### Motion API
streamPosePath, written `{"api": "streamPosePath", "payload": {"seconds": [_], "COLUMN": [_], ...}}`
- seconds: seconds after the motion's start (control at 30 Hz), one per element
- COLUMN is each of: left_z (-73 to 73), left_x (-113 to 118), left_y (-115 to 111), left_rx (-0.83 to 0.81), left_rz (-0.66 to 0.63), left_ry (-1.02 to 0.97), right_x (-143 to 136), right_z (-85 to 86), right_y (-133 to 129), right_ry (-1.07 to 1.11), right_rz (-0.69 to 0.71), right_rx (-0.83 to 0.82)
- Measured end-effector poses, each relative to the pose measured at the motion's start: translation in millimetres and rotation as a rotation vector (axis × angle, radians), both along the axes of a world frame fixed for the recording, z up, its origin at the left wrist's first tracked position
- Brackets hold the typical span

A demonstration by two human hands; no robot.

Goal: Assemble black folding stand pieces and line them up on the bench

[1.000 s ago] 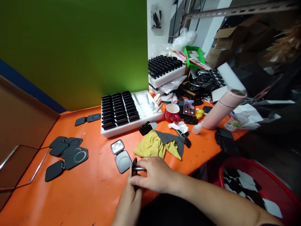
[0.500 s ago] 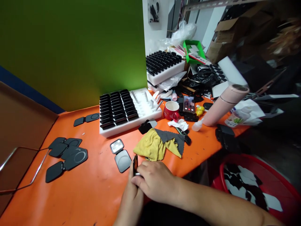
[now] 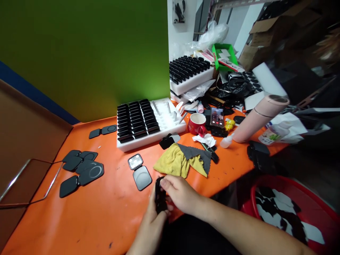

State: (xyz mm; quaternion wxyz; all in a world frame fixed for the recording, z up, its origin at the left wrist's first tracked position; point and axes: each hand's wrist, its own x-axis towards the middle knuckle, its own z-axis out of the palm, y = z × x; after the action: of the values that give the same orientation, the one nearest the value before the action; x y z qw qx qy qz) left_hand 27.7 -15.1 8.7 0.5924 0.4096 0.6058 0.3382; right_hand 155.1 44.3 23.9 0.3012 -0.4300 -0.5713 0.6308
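Observation:
Between my two hands, at the front edge of the table, is a small black flat part (image 3: 160, 196) with a glossy face. My left hand (image 3: 154, 212) grips it from the left and below. The fingers of my right hand (image 3: 179, 191) pinch its upper right edge. Just beyond lies an opened folding pad (image 3: 142, 178), one half grey with a ring, the other half showing pale round spots. A yellow cloth (image 3: 172, 161) with a grey cloth (image 3: 195, 154) sits behind my right hand.
A white foam tray (image 3: 138, 143) holds rows of black pieces. Several dark folding pads (image 3: 91, 173) lie at left near a bent metal wire (image 3: 50, 187). A red mug (image 3: 196, 124), phone (image 3: 217, 117) and pink bottle (image 3: 256, 120) stand at right. A red basin (image 3: 253, 198) is beside the table.
The black part has turned so its broad face shows, and my right hand has shifted from covering it to pinching its upper edge. The view has moved slightly left.

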Motion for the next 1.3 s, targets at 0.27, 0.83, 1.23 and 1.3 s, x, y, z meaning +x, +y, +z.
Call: {"api": "streamPosePath", "payload": {"seconds": [0.27, 0.83, 1.23, 1.3], "left_z": [2.5, 0.6, 5.9, 8.5], "left_x": [-7, -21, -35, -34], "left_y": [-3, -1, -16, -17], "left_rx": [0.165, 0.141, 0.758, 0.818], "left_rz": [-0.247, 0.141, -0.303, -0.316], "left_ry": [0.515, -0.012, 0.815, 0.861], "right_x": [5, -3, 8, 10], "right_z": [11.3, 0.2, 12.9, 14.9], "right_y": [-3, -13, -19, -19], "right_ry": [-0.378, 0.133, 0.359, 0.418], "right_rz": [0.035, -0.007, 0.045, 0.081], "right_rx": [0.397, -0.24, -0.596, -0.645]}}
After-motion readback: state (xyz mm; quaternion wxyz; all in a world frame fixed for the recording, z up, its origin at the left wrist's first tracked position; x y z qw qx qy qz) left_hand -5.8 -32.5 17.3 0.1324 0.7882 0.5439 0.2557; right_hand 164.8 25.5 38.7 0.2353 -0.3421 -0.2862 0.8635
